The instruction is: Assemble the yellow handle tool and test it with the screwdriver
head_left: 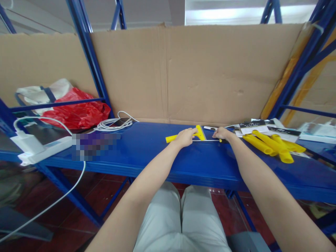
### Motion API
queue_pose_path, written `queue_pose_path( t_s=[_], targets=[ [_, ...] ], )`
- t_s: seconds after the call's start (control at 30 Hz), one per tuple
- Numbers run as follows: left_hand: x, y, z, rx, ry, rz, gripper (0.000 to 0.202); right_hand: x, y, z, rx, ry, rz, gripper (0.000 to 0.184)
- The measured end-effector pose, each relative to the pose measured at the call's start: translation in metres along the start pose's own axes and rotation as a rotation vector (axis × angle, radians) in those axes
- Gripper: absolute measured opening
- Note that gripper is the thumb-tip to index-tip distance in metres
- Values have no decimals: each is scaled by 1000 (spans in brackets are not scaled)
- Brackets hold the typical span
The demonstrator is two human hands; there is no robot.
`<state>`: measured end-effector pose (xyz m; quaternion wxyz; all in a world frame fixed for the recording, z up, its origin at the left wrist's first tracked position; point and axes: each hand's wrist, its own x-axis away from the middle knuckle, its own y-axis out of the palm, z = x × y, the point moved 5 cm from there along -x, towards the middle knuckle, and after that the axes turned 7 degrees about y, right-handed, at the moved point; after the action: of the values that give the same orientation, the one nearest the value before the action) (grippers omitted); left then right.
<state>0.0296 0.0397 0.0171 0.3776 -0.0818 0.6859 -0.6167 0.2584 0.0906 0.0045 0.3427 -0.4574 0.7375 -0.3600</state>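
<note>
Item 1: yellow scraper [201,133], 1 pc., lying toward the far edge of the blue table [147,148]; L. hand [185,137] is holding it, fingers wrapping the handle.
Item 2: thin rod [207,140], 1 pc., w/ yellow tip, lying just nr. the scraper; R. hand [221,133] is hovering or resting at the tip end. Its fingers are bending down; whether they're gripping, I can't tell from where I'm standing.
Item 3: yellow tubes [265,142], several, lying in a heap at R. beside blk./wht. cards [253,126].
Containers, far L.: red plastic bag [78,115], crumpled, leaning against wht. bag [59,88]; contents not showing.
Misc.: wht. power strip [54,150], holding plug [27,141]; coiled cable [112,124].
</note>
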Motion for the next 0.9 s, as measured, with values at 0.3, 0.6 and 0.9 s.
queue_pose_path(
  t_s=[0.3,0.6,0.9],
  targets=[
    [1,-3,5,-8,4,-31,34,24,-4,-33,-401,-121,-73,8],
    [1,-3,7,-43,67,-9,33,35,8,-68,-443,-313,-14,9],
    [2,-4,13,-145,92,-35,39,30,7,-66,-268,-357,40,11]
  ],
)
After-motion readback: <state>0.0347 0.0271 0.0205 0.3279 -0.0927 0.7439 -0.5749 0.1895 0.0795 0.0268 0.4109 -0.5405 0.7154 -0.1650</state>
